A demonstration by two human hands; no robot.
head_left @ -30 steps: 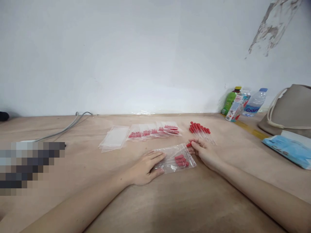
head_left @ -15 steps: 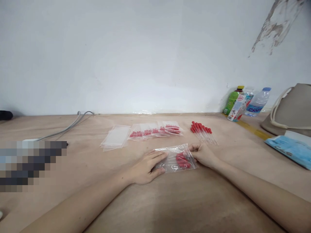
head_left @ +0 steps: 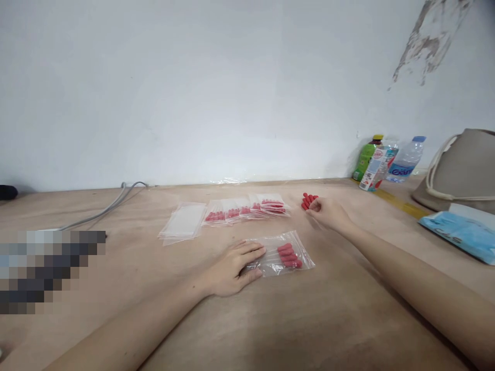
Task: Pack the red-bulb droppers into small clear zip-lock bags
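Note:
A clear zip bag [head_left: 270,262] lies flat on the table with several red-tipped thin sticks [head_left: 289,256] inside. My left hand [head_left: 235,265] rests on its left end, fingers stretched out and thumb apart. At the small pile of loose red-tipped sticks [head_left: 307,200], my right hand [head_left: 328,212] has its fingers curled in a pinch and covers most of the pale shafts. Whether a stick is between those fingertips is hidden. Behind the bag, several filled bags [head_left: 247,207] overlap in a row, and flat bags with nothing in them [head_left: 184,221] are stacked to their left.
Back right stand a green bottle [head_left: 365,158], a patterned carton [head_left: 378,169] and a clear bottle [head_left: 406,159]. A grey-brown bag [head_left: 464,165] and a blue packet [head_left: 460,232] lie at the right. A grey cable [head_left: 104,206] runs along the left, near a pixelated area.
My right hand has left the zip bag's open right end and moved up and right to the loose sticks. My left hand stays on the bag, whose red tips now show uncovered.

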